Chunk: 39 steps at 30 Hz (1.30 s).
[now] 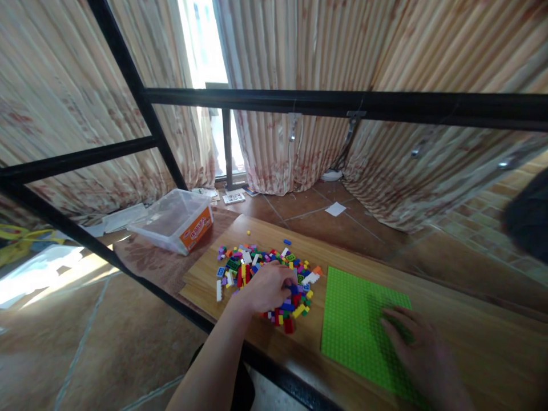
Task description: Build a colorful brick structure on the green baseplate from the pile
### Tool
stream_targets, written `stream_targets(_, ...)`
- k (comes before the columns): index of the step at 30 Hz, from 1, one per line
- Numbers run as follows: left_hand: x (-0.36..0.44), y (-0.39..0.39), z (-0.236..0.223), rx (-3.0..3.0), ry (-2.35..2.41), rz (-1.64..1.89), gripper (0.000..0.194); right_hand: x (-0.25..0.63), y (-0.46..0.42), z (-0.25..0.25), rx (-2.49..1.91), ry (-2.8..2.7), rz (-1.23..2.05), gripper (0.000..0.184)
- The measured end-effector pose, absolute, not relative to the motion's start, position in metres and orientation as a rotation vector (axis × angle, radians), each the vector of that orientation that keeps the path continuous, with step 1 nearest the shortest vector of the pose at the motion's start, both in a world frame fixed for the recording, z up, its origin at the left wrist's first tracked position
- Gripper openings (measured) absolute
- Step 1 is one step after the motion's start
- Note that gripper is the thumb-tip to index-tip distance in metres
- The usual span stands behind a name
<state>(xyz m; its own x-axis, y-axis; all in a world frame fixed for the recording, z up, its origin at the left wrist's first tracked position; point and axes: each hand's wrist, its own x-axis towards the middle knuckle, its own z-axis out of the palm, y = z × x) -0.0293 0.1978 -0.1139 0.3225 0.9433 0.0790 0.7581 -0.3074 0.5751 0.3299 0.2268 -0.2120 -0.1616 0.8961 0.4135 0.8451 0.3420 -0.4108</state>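
A loose heap of small toy building bricks (242,277) in many colours lies on the wooden board. My left hand (270,287) reaches into its right half with fingers curled down among the pieces. Blue bricks show right by the fingertips, but what the fingers pinch, if anything, is hidden. To the right of the heap lies a bright green studded baseplate (349,319), flat on the wood. Over its right side hovers my right hand (422,345), thumb and fingers apart, with no brick visible in it and a shadow beneath.
A clear plastic box (171,220) with an orange label stands left of the wooden board (462,337). Black metal bars (265,98) cross in front of curtains (308,51). White paper (335,209) lies on the tiled floor. A dark blurred shape (528,214) is at the right edge.
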Motion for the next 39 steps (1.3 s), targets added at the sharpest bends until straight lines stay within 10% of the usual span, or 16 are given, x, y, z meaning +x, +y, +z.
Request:
stream_targets(22, 0.092, 0.197, -0.149, 1.110, 1.044, 1.253, 0.025, 0.229, 0.192, -0.162, -1.264, -1.171, 1.128, 0.029)
stream_targets(39, 0.113, 0.182, -0.169, 2.403, 1.302, 0.625, 0.041, 0.271, 0.217, -0.165, -1.675, -1.304, 0.654, 0.040)
